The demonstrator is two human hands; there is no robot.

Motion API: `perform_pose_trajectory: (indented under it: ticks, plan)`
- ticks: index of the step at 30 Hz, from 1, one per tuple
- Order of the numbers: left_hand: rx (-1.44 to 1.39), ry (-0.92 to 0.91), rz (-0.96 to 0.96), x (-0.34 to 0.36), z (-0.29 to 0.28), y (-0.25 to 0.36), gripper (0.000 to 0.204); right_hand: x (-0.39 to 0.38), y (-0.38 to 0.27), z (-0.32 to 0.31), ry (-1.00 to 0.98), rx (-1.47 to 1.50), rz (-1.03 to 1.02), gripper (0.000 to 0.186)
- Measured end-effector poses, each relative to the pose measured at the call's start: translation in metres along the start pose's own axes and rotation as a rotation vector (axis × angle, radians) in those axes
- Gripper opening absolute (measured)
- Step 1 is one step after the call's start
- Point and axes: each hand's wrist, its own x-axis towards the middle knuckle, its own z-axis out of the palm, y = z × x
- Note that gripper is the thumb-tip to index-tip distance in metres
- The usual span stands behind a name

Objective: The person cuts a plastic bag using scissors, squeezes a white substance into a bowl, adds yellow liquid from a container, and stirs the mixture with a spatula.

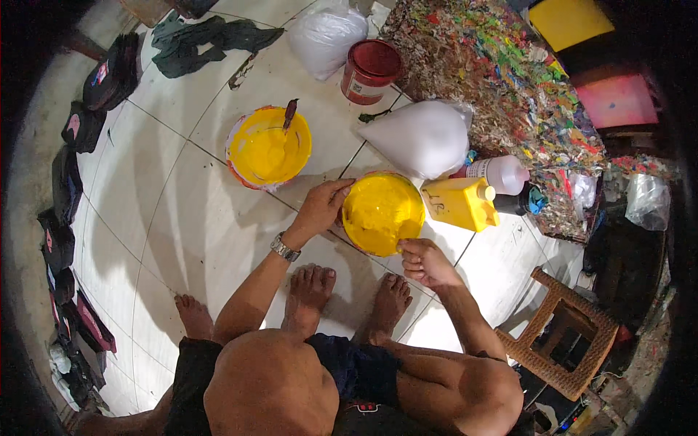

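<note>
A round tub of yellow paint (pixel 383 213) stands on the tiled floor in front of my feet. My left hand (pixel 320 211), with a metal watch on the wrist, pinches its upper left rim between thumb and fingers. At the lower right rim my right hand (pixel 429 263) is closed; whether it grips the rim or a thin tool there is hidden. Farther left sits a second yellow-coated bucket (pixel 240 156) with a dark-handled tool (pixel 291 114) leaning inside. Just right of the paint tub is a yellow jerrycan (pixel 462 204).
White filled plastic bags (pixel 422 138), a red paint can (pixel 371 71) and a pinkish bottle (pixel 502 174) stand beyond. A paint-flecked slab (pixel 494 87) lies at right, near a brown woven frame (pixel 556 334). Dark items (pixel 67 182) line the left; another person's foot (pixel 193 316) is close by.
</note>
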Motion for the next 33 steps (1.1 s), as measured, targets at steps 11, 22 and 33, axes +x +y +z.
perform_pose_trajectory:
  ticks: [11, 22, 33]
  plan:
    - [-0.021, -0.016, -0.053, 0.001, 0.000, 0.009, 0.034, 0.021, 0.026, 0.002, 0.342, -1.446, -0.698, 0.017]
    - [-0.139, -0.082, -0.214, -0.002, -0.005, 0.023, 0.036, 0.000, -0.008, -0.004, 0.275, -0.701, -0.530, 0.012]
    - [-0.098, -0.051, -0.151, -0.001, 0.000, 0.011, 0.035, 0.029, 0.028, -0.001, 0.321, -1.421, -0.954, 0.019]
